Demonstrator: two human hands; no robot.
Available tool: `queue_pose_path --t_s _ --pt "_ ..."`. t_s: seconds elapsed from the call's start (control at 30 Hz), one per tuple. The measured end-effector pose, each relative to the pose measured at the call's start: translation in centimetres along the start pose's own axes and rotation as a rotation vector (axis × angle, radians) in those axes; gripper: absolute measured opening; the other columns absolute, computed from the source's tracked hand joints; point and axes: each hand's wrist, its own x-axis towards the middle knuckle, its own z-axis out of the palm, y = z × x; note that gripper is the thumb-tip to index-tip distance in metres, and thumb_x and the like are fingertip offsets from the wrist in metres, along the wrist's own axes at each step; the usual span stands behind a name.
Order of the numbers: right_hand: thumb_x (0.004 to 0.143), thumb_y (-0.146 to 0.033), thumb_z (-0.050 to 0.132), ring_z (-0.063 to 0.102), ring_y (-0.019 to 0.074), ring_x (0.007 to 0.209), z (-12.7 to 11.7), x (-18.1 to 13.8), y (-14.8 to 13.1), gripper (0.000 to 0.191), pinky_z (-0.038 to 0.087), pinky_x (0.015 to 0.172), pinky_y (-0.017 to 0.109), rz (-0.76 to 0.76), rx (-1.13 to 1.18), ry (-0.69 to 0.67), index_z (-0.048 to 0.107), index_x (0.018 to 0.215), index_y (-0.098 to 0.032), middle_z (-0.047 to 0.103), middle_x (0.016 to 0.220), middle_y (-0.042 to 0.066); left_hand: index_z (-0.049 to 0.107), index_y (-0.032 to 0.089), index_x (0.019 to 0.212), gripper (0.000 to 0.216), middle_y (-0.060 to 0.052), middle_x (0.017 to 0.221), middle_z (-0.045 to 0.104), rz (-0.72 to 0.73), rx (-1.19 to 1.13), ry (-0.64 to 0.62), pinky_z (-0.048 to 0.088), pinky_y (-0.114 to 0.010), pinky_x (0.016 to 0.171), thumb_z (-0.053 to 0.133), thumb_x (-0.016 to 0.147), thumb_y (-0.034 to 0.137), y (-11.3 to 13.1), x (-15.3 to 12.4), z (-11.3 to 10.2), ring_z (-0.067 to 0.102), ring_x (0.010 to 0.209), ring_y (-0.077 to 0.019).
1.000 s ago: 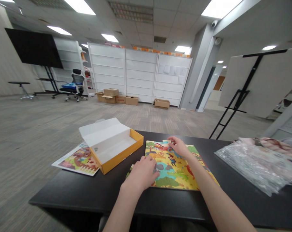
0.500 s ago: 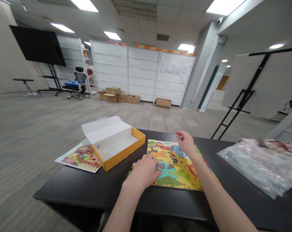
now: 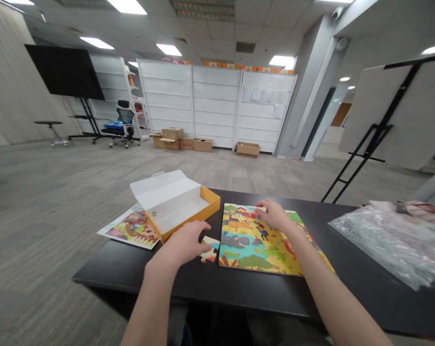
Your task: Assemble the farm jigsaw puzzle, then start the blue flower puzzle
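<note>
A colourful jigsaw puzzle board lies flat on the black table. My right hand rests on the board's far part, fingers bent and pressed down on the picture. My left hand sits on the table just left of the board, fingers curled over a loose puzzle piece that lies beside the board's left edge.
An open yellow box with a white lid stands left of the board, on a printed picture sheet. Crinkled clear plastic wrap and pink cloth lie at the right. An easel stands beyond the table.
My left hand moved left off the board onto the loose piece beside it. My right hand came back down onto the board's far part. The view shifted, moving the table right.
</note>
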Motion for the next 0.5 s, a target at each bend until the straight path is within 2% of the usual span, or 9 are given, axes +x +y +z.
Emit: queue_pose_path --t_s 0.07,0.17,0.33,0.43,0.5 --pt "0.093 -0.033 0.058 0.062 0.0191 0.083 -0.1 0.0 -0.1 0.023 0.042 0.077 0.028 0.005 -0.002 0.015 0.074 0.101 -0.018 0.07 0.097 0.008 0.063 0.021 0.131 0.065 -0.007 0.135 0.064 -0.012 0.01 -0.072 0.047 -0.03 0.102 0.08 0.068 0.03 0.0 -0.1 0.6 0.06 0.122 -0.0267" --pt "0.093 -0.031 0.058 0.062 0.0186 0.082 -0.2 0.0 -0.2 0.021 0.042 0.077 0.028 0.002 0.002 0.028 0.074 0.098 -0.019 0.07 0.096 0.007 0.066 0.023 0.123 0.062 -0.007 0.134 0.062 -0.042 0.074 -0.107 0.045 -0.032 0.104 0.082 0.063 0.026 0.8 -0.1 0.7 0.057 0.125 -0.0287" --pt "0.091 -0.03 0.058 0.062 0.0183 0.081 0.0 -0.1 -0.2 0.02 0.042 0.076 0.029 0.005 -0.008 0.04 0.074 0.097 -0.019 0.07 0.097 0.007 0.063 0.02 0.107 0.053 -0.008 0.121 0.064 -0.112 0.124 -0.14 0.049 -0.033 0.089 0.084 0.059 0.026 2.4 -0.4 -0.3 0.058 0.117 -0.03" --pt "0.091 -0.03 0.057 0.062 0.0183 0.08 0.1 -0.1 -0.1 0.02 0.043 0.076 0.029 0.0 0.001 0.053 0.073 0.097 -0.019 0.071 0.097 0.008 0.058 0.021 0.103 0.053 -0.007 0.111 0.066 -0.143 0.091 -0.125 0.047 -0.03 0.076 0.084 0.056 0.023 2.2 -0.6 -0.5 0.063 0.105 -0.028" --pt "0.091 -0.029 0.057 0.062 0.0183 0.08 0.0 -0.1 -0.1 0.02 0.043 0.076 0.029 -0.004 0.013 0.068 0.073 0.097 -0.019 0.071 0.098 0.008 0.056 0.022 0.101 0.042 -0.004 0.099 0.068 -0.122 0.037 -0.091 0.043 -0.028 0.068 0.077 0.063 0.02 1.5 -0.6 -0.5 0.066 0.092 -0.0239"
